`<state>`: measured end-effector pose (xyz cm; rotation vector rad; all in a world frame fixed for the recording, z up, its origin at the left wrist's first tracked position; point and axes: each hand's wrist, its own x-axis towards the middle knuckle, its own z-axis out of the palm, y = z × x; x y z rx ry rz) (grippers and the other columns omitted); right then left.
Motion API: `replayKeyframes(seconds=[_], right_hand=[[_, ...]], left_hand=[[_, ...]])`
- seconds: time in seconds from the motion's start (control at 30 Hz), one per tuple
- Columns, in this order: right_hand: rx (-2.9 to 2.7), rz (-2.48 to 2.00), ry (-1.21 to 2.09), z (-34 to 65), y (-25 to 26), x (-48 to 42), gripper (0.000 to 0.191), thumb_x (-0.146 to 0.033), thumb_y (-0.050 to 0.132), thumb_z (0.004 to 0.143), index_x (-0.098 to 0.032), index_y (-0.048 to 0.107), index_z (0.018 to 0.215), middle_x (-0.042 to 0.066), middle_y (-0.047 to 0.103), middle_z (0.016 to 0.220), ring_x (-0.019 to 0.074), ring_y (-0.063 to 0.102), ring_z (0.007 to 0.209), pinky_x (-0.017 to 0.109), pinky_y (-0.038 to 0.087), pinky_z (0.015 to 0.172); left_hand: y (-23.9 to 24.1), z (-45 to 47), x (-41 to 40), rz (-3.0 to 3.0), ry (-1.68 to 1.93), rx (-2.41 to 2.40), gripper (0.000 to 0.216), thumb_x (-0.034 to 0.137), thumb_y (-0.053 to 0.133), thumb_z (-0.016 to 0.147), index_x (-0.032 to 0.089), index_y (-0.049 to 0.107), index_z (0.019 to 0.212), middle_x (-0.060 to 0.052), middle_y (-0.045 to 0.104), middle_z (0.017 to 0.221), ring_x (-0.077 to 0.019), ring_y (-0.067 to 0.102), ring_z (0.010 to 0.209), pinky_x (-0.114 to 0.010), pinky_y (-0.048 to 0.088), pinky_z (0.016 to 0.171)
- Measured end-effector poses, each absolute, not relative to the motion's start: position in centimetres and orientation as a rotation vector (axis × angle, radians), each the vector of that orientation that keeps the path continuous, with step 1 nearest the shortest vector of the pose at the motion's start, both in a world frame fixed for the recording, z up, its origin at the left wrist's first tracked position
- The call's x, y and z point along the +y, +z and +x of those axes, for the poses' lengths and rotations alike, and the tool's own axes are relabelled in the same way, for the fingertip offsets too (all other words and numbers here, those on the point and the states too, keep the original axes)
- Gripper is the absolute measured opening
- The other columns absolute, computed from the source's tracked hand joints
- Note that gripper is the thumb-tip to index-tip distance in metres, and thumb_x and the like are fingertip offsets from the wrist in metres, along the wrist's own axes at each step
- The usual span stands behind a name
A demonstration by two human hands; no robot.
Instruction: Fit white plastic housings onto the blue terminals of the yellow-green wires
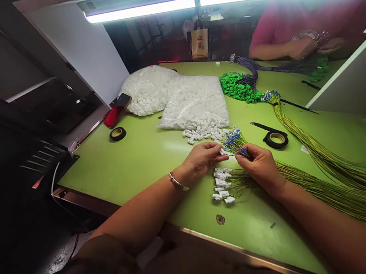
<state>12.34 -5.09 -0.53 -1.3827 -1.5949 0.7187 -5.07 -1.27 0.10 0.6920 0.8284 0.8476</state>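
My left hand [205, 157], with a silver bangle at the wrist, pinches a small white connector housing [222, 150]. Close by on the right, my right hand [258, 164] is closed on yellow-green wires with blue crimped terminals [241, 151]. One wire end points left toward the housing; whether it is inside cannot be made out. Just behind the hands lies a bundle of wire ends [233, 138] with blue and metal tips. In front of them, several wires ending in white connectors [222, 179] rest on the green table [131, 163].
Loose white housings [203, 133] spill from a clear bag [194, 100]. Black tape rolls [275, 139] [117, 134], a cutter knife [260, 125], a phone [118, 110], green connectors [239, 87] and another wire bundle [292, 126] lie around. A person in pink [306, 38] works opposite.
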Motion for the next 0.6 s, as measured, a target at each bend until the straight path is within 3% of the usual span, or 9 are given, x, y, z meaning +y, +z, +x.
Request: replayKeyframes(seconds=[0.2,0.6], right_hand=[[-1.591,-1.392,0.7,12.18,-0.24,-5.21,0.014,-0.027,0.058,0.072,-0.018,0.053,0.063,-0.004,0.042,0.055,0.0094,0.036,0.052,0.022,0.031,0.05],[-1.534,-1.4,0.699,12.29,-0.1,-5.02,0.015,-0.027,0.057,0.072,-0.018,0.05,0.062,-0.004,0.041,0.055,0.0095,0.035,0.053,0.023,0.03,0.05]], left_hand=[[0.46,-5.07,-1.3,0.63,0.769,0.849,0.013,0.015,0.065,0.079,0.009,0.055,0.075,-0.004,0.063,0.066,-0.0102,0.067,0.061,-0.014,0.052,0.058],[0.06,-5.22,-1.57,0.675,0.755,0.779,0.017,0.017,0.073,0.072,0.005,0.064,0.08,-0.007,0.068,0.074,-0.0092,0.067,0.065,-0.014,0.052,0.061]])
